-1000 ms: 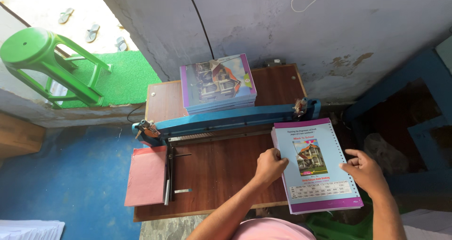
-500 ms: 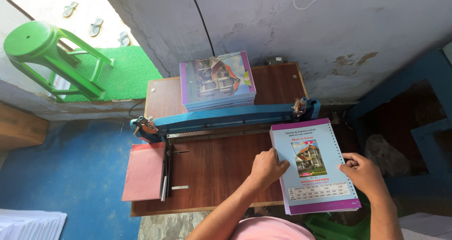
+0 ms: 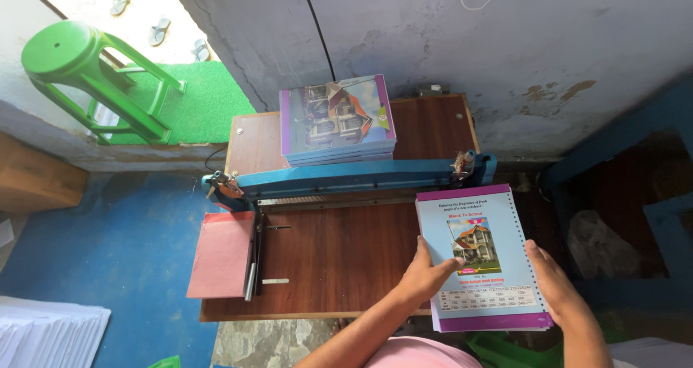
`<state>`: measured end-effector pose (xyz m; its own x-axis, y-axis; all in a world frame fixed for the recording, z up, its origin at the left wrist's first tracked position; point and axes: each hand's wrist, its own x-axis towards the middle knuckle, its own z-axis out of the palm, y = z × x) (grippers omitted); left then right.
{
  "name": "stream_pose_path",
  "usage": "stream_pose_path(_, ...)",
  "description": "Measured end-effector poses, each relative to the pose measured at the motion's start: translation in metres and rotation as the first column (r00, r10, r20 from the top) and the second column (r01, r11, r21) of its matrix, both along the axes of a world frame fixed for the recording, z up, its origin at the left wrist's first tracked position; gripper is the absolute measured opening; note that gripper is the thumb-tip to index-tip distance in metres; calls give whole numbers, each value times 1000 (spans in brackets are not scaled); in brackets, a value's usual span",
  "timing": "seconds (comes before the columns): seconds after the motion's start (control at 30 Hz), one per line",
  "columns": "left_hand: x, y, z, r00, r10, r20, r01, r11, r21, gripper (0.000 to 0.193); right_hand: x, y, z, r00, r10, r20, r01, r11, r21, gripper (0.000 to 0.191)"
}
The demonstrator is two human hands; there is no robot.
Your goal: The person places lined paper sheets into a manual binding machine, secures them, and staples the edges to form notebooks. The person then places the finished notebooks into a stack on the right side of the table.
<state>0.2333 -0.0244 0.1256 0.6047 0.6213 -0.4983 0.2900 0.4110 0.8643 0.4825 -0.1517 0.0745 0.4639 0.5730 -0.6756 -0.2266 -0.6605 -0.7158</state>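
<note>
white paper stack cut off by the left and bottom edges.

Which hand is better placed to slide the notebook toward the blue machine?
Probably the left hand: it lies flat on the notebook cover, so it can push. The right hand only holds the right edge.

Head camera looks steeply down, from close above, onto the wooden table.
</note>
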Motion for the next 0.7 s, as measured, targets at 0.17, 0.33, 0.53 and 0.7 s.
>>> stream_pose_path(0.17,8,1,4,989,127,72,-94,930,-356,120,-10,6,2,984,129,124,-125,991,-37,95)
stream_pose_path(0.33,6,0,9,939,302,165,-172,826,-537,90,-7,10,1,985,152,79,-140,980,-141,96)
stream_pose_path(0.53,-1,3,-6,938,295,184,-151,822,-549,70,5,6,-10,986,155,54,-150,986,-76,93)
stream_pose_path(0.7,-17,22,-28,964,265,-18,-254,903,-345,90,0,16,19,855,47,516,-134,982,132,69)
